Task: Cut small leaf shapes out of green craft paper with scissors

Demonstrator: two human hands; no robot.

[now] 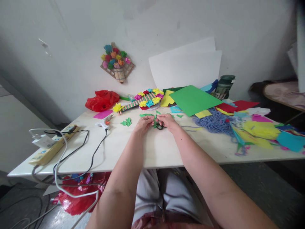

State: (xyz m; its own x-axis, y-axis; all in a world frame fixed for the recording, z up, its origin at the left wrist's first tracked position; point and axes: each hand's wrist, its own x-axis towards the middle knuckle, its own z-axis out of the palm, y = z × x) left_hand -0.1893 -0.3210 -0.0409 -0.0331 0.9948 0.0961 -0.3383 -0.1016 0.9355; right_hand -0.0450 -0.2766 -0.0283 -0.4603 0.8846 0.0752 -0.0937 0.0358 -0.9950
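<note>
Close together over the middle of the table, my left hand (145, 122) and my right hand (167, 121) are both closed in a pinch. Between their fingertips is a small green paper piece (155, 117), its exact shape partly hidden. Black-handled scissors (159, 127) lie just under my right hand, their blades not visible. Green paper scraps are scattered around the hands, one scrap (179, 116) to the right. Left of my left hand sits a small cluster of green paper leaves (127, 122). Behind them lies a guitar-shaped craft (137, 102) trimmed with paper flowers.
A hot glue gun (104, 123) and a power strip (53, 146) with cords occupy the left side. A green paper sheet (194, 100), blue yarn (213, 122) and coloured paper (259, 130) spread over the right. A red plastic bag (102, 100) rests at the back left.
</note>
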